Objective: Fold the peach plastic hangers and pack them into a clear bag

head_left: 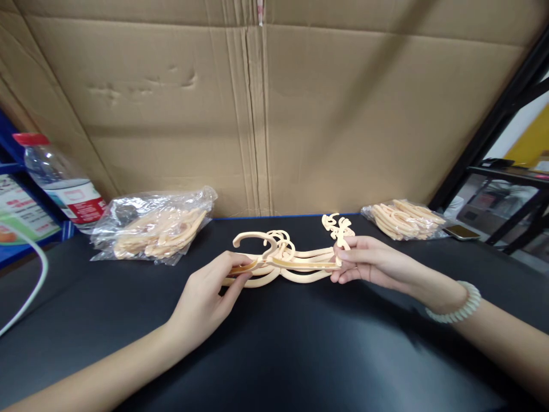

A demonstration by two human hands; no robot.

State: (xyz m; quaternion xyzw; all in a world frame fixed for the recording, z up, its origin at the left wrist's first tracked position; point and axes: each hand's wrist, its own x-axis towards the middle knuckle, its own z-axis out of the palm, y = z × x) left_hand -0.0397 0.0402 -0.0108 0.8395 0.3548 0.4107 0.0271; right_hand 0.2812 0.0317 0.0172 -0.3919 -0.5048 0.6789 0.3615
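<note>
- Two bare hands of mine hold one bundle of cream-coloured plastic hangers (pixel 295 266) low over the smooth black tabletop (pixel 274 355), with the hooks curling up near the bundle's middle.
- My left hand (pixel 206 303) takes the bundle's left end, its fingers (pixel 234 286) narrowed around the hanger arms and the thumb lying on top.
- My right hand (pixel 364 264) grips the right end, fingers closed tight on the stacked arms.
- A small cluster of cream plastic pieces (pixel 338 225) stands just above my right fingertips. I cannot tell whether I am holding it or whether it lies on the tabletop behind them.
- A white beaded bracelet (pixel 457 303) circles my right wrist.
- At the back left of the tabletop, a crumpled clear plastic bag (pixel 154 229) holds more cream hangers, well apart from my left hand.
- At the back right, a second clear plastic bag of cream hangers (pixel 405 220) lies with a dark, flat phone (pixel 461 232) just beside it.
- A clear plastic water bottle with a red cap and red label (pixel 64 183) leans at the far left, next to the first bag.
- A white cable (pixel 30 286) curves across the tabletop's left edge.
- A creased brown cardboard sheet (pixel 257 114) stands as a wall behind everything, and a black metal frame (pixel 493 126) slants down beside it on the right.
</note>
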